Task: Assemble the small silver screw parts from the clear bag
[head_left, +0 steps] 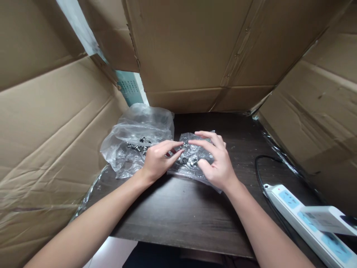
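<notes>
My left hand [161, 157] pinches a small shiny metal piece [182, 146], perhaps a screw, between thumb and fingertips. My right hand [216, 158] is open, with thumb and fingers apart; its index fingertip is close to the metal piece, and I cannot tell whether it touches. Under both hands lies a flat clear plastic bag [178, 172] with a few small metal parts [193, 163] on or in it. Left of my left hand, a larger clear plastic bag [145, 119] bears a heap of small dark and silver metal parts [136, 147] that look like screws.
A dark wooden table [178, 212] carries everything. Cardboard walls [189, 48] enclose it at the back and both sides. On the right lie a white power strip [287, 197] with a white adapter [323, 217] plugged in, and a black cable [259, 171].
</notes>
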Tool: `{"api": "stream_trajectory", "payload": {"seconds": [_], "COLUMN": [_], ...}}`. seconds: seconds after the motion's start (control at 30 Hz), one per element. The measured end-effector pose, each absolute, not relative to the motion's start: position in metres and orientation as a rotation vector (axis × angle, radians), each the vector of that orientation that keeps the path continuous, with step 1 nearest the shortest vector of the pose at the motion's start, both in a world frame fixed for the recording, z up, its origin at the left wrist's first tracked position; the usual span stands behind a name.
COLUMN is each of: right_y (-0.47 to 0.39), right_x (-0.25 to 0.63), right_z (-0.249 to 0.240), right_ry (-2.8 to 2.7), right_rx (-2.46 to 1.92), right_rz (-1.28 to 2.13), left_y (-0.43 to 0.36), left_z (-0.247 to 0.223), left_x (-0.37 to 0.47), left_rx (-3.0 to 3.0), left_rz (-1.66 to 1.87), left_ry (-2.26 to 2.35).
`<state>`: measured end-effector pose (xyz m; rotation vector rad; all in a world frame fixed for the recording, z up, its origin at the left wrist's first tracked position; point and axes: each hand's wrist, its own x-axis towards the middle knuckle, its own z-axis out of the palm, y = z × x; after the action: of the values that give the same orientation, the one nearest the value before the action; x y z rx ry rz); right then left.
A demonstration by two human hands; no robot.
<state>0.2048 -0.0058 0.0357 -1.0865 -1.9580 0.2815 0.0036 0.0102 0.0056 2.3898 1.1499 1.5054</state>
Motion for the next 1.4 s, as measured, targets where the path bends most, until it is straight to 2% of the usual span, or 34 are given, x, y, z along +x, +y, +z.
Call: {"api": "stream_trajectory", "payload": {"seconds": [0.17,0.43,0.53,0.7,0.9,1.07,1.2,1.27,1.4], "right_y": [-0.002,-0.003,0.0,0.006,0.003,0.003,0.002,0.002,0.004], "right_x": [0.204,0.208,0.206,0.204,0.205,0.203,0.205,0.206,0.205], "right_z": [0.027,0.036,0.028,0.013,0.024,0.02,0.023,0.023,0.02], "right_ry": [-2.044,-1.838,-1.878,-2.101,-1.92,-2.156,-1.929,-2.042,-2.18], "right_rx": [-1.145,-0.869,-0.971,-1.414,-1.13,-1.415,-1.255,-1.183,-1.353], "right_rz": [0.289,0.418,0.423,0.263,0.304,0.245,0.172,0.233,0.245], "left_y": [0.01,0.009,0.009,0.008,0.008,0.009,0.009,0.009,0.008], "left_z": [0.006,0.006,0.006,0.007,0.007,0.008,0.007,0.007,0.007], "left_x": [0.004,0.003,0.004,0.004,0.004,0.004,0.004,0.004,0.005], "left_rx": [2.394,2.395,2.395,2.4,2.41,2.421,2.421,2.429,2.439], "left_rz": [1.492,1.478,1.504,1.555,1.525,1.534,1.512,1.509,1.515], "left_ry": [1.165,1.154,1.126,1.081,1.072,1.088,1.078,1.062,1.038]}}
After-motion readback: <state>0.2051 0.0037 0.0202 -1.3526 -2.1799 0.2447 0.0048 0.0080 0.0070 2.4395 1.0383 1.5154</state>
